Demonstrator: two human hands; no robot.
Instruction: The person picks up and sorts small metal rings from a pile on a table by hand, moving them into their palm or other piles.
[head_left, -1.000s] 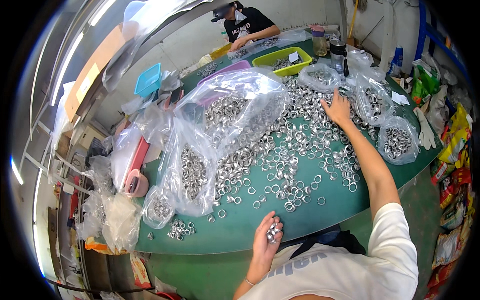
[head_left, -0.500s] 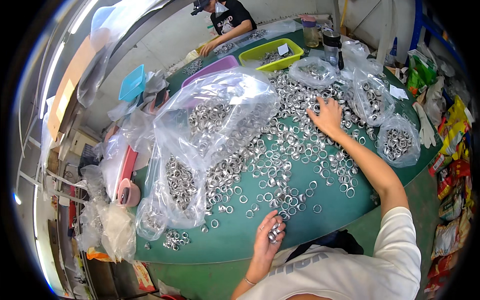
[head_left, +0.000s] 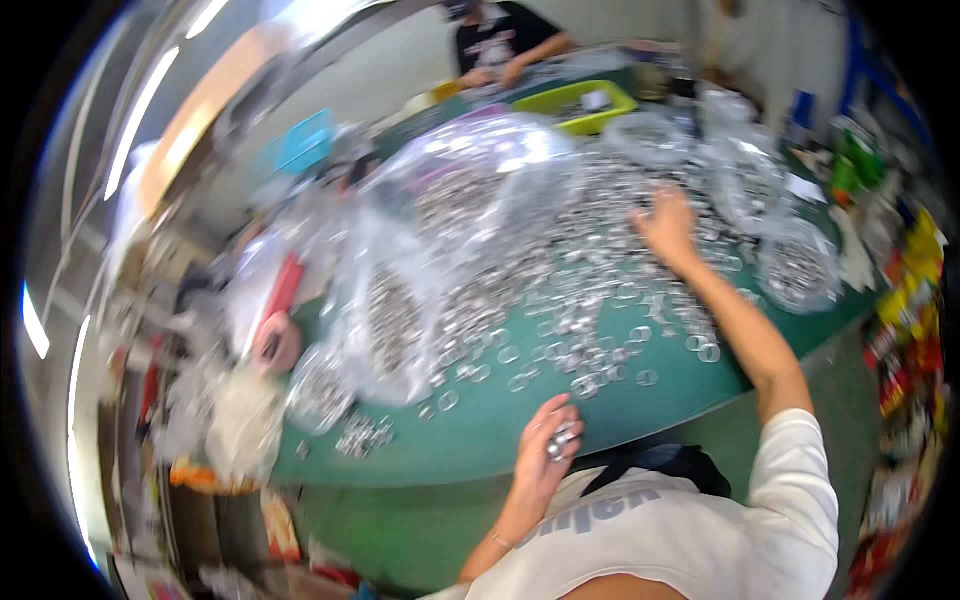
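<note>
Several shiny metal rings rest in the curled fingers of my left hand, held just above the near edge of the green table. My right hand reaches far over a wide heap of loose metal rings, its thumb and fingers apart. Motion blur hides whether those fingertips touch any rings. Scattered rings lie between my two hands. Left of the heap, a large clear plastic bag has many more rings in and under it.
Smaller bags of rings sit at the right, near a pale glove. A lime-green basket stands at the back. Across the green table, a person in a black shirt works. Colourful packages line the right side.
My view has swung and blurred, so the table sits differently in it. My left hand still holds rings, and my right stays over the heap. The other person's hands have come closer together.
</note>
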